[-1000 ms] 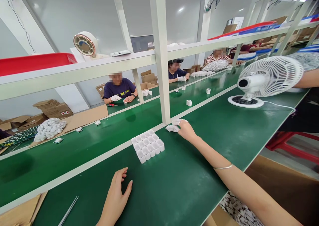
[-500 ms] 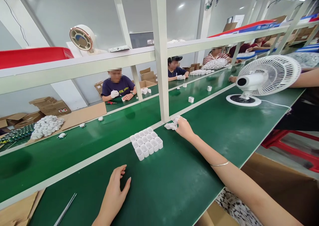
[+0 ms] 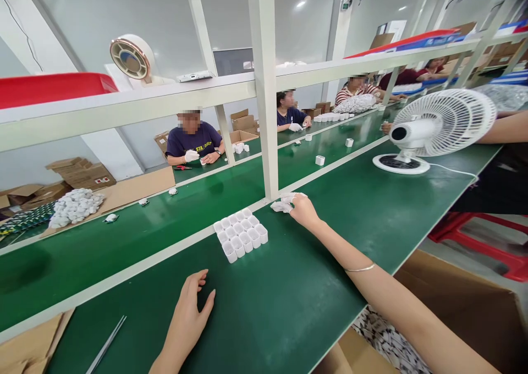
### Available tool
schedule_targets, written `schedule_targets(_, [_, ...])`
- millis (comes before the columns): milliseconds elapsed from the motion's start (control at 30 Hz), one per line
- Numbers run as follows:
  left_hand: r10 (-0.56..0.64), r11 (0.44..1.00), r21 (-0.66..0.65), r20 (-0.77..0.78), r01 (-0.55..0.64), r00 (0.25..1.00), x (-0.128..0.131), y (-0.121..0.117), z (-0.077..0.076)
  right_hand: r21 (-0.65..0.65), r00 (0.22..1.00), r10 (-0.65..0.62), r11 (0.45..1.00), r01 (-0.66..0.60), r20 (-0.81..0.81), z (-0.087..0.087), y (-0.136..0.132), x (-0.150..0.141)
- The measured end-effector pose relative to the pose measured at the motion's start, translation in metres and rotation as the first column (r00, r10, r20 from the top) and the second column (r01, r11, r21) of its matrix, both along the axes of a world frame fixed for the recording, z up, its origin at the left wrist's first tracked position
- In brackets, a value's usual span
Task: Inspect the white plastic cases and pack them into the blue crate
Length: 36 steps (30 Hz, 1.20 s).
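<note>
My left hand (image 3: 186, 313) hovers over or rests on the green tabletop (image 3: 264, 308), fingers apart and nothing in it. Beyond it stands a tight block of small white plastic cups (image 3: 240, 234), open side up, in several rows. By the foot of the white post, my right hand (image 3: 304, 210) has its fingers closed on a crumpled white cloth (image 3: 281, 205), which looks like a glove. White material also covers some fingertips, so exactly how they grip it is hidden. Metal tweezers (image 3: 106, 345) lie on the table left of my left hand.
A green conveyor belt (image 3: 193, 206) carries white cups (image 3: 320, 160) and small round parts. The white post (image 3: 266, 88) supports a shelf. A white fan (image 3: 406, 143) stands right. Co-workers sit opposite. Cardboard (image 3: 33, 344) lies front left; an open carton (image 3: 462, 313) stands below the table edge.
The parts and cups on the belt have moved a little to the right. Both my hands stay nearly in place; the view has shifted slightly.
</note>
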<state>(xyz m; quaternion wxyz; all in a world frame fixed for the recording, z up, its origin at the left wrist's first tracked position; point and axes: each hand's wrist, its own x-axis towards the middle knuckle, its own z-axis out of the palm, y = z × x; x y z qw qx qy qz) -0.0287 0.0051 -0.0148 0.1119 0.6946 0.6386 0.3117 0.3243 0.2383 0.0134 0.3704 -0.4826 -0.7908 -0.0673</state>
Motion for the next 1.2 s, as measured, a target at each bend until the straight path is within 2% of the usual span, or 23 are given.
schedule_targets(467, [-0.002,1.000,-0.020,-0.014,0.001,1.000,-0.0017,-0.0012,-0.0016,-0.005,0.999,-0.013,1.000,0.013,0.039,-0.0014,0.0003,0.0000])
schedule_targets(833, [-0.003,1.000,0.012,-0.027,0.003,1.000,-0.0003,0.0002,0.0004,-0.039,0.990,-0.142,0.989,0.141,-0.022,0.0009,-0.0029,-0.0017])
schedule_targets(1200, [-0.001,1.000,0.006,-0.026,0.002,1.000,-0.0004,0.0002,0.0000,-0.063,0.995,-0.090,0.994,0.087,-0.033,0.0004,-0.0020,-0.0016])
